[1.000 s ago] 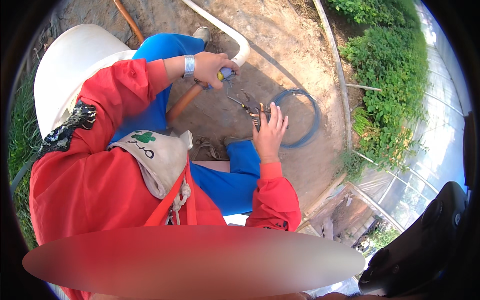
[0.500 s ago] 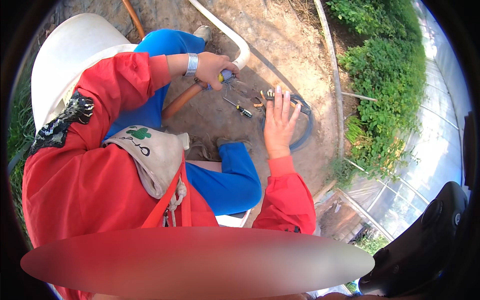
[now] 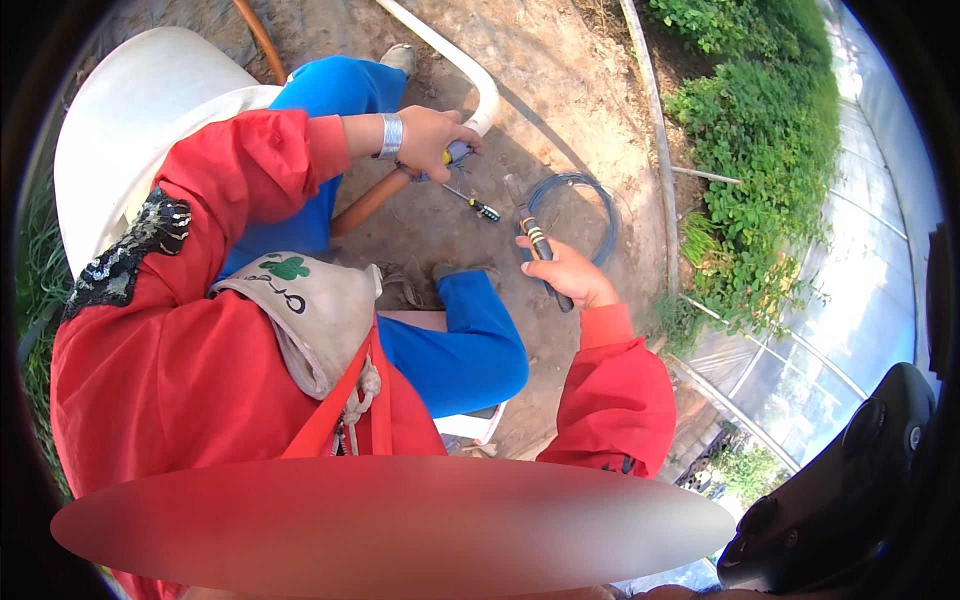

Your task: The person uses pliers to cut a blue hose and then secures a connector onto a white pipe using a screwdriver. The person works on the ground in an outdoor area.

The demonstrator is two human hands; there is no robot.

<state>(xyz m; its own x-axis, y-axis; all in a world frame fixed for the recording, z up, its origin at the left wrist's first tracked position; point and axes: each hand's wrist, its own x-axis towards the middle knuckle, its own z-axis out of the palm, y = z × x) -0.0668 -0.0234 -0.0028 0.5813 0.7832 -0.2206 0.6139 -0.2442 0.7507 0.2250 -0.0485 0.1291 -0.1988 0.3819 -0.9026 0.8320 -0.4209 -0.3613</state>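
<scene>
So a hand tool with a dark, pale-banded handle (image 3: 536,240) is held over the right part of the dirt ground (image 3: 590,110), just in from the pale pole (image 3: 656,120) along that edge. It's clamped in the right hand (image 3: 568,272), thumb and fingers wrapped around the handle, with the head tipped away from the body and the butt poking out past the palm. What kind of tool it is can't really be told, the head's too small. Right behind it a coil of blue wire (image 3: 612,215) is laid out on the dirt.

To the left of that, a screwdriver (image 3: 485,210) has been left on the ground, handle toward the coil. Its shaft is pointed back at the left hand (image 3: 430,143), which is closed around a purple-and-yellow joint (image 3: 457,151). A white hose (image 3: 482,85) and an orange pipe (image 3: 370,200) are met there, though the actual connection is mostly covered by the fingers. A silvery band (image 3: 391,136) is worn on that wrist.

Further out, the pole is backed by leafy green plants (image 3: 760,130), then plastic sheeting (image 3: 865,270). The far left is taken up by a big white rounded thing (image 3: 150,110).
</scene>
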